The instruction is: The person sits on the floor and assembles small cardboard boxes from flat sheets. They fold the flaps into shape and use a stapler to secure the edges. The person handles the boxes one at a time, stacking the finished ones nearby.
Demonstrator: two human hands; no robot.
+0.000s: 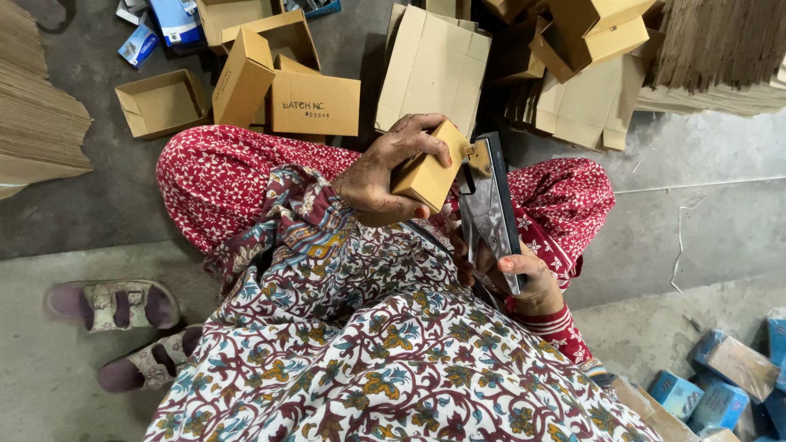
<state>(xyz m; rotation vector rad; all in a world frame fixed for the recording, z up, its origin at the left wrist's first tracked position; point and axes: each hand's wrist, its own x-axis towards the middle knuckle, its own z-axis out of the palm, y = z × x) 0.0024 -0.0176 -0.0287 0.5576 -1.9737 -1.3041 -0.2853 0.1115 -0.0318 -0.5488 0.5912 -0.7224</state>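
Head view: left hand [385, 176] grips a small tan box [427, 174] over the lap. Right hand [524, 278] clasps a dark stapler [489, 209], touching the box's edge. Open brown cartons [246, 78] on floor beyond; blue packets [712, 393] at lower right corner.

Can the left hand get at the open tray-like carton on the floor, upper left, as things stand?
Probably not freely: the left hand is gripping a small brown box against the stapler, and the open carton lies beyond the knee.

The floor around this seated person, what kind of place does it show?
Probably a small packing workshop: folded cardboard boxes lie about, flat cardboard sheets are stacked, and the left hand presses a small box into a stapler.
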